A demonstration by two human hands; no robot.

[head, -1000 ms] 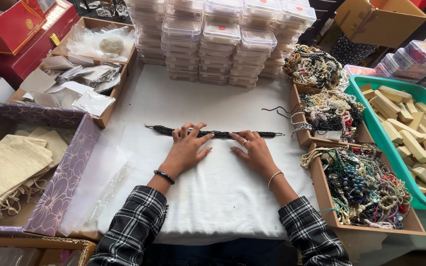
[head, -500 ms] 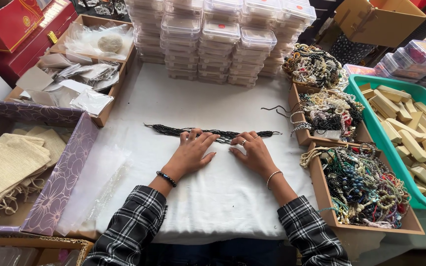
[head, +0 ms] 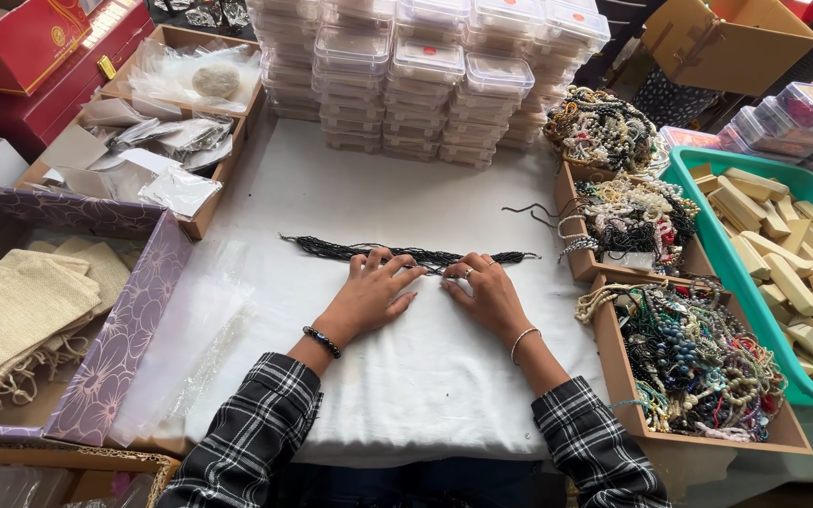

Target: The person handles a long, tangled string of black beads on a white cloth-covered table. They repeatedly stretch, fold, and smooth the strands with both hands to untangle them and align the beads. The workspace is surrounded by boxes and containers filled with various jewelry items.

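Head view: dark, stretched-out beaded strand [head: 350, 250].

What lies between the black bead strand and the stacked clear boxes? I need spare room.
Only bare white cloth between the bead strand and the clear boxes, head view.

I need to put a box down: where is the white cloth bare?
Bare: between the black bead strand and the stacked clear boxes; also below both hands, left hand, right hand. Crowded: the bead trays on the right.

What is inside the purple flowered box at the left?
The purple flowered box holds beige drawstring cloth pouches, stacked. Anything lying beneath them is covered and cannot be seen.
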